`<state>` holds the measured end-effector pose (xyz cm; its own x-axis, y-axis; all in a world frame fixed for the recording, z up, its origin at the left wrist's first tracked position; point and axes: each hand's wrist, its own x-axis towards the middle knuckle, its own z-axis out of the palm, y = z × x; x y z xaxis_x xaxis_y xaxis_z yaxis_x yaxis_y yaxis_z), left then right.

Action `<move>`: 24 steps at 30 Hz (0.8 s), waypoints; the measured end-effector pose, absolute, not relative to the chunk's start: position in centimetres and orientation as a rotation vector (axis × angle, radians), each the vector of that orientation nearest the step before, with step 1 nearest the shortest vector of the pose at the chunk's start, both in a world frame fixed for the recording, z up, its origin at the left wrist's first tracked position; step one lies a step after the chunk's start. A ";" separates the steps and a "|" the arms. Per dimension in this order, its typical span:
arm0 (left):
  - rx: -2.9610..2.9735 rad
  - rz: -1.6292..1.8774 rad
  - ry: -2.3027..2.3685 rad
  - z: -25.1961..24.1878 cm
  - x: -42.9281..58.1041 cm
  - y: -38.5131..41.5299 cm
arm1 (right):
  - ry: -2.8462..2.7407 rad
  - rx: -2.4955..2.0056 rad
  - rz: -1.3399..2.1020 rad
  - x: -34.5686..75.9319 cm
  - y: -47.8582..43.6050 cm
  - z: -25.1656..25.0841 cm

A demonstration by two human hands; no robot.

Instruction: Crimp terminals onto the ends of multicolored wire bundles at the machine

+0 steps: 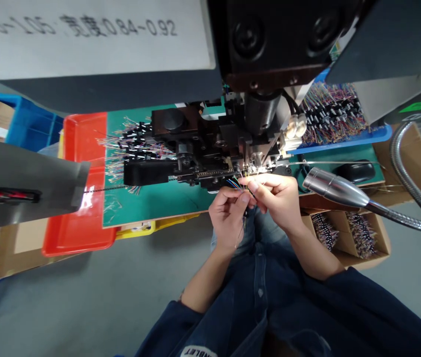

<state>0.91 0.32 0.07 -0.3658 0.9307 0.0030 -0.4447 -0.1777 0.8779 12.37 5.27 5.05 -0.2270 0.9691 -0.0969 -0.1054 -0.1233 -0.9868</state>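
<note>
While pinching, both hands [228,218] [275,201] on coloured wires [236,184]

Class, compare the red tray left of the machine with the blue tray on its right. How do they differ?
The red tray stands left of the machine, and the blue tray stands right of it. The red tray shows a broad bare floor, while the blue tray shows mostly a rim beneath a heap of coloured wires. Both look plastic and sit beside the green mat.

Blue, green and orange wires [235,184]
</note>
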 end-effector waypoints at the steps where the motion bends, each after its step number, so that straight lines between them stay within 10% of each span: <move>1: 0.698 1.724 1.029 0.0 0.9 0.3 | -1.231 -1.087 1.504 12.4 5.2 5.1; 24: 0.724 1.734 1.064 0.2 0.8 0.4 | -1.097 -1.091 1.514 12.1 5.4 4.1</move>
<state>0.82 0.43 0.20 -0.3802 0.9249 0.0086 -0.4114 -0.1774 0.8940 12.07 5.36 4.15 -0.1633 0.9780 -0.1297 -0.1809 -0.1589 -0.9706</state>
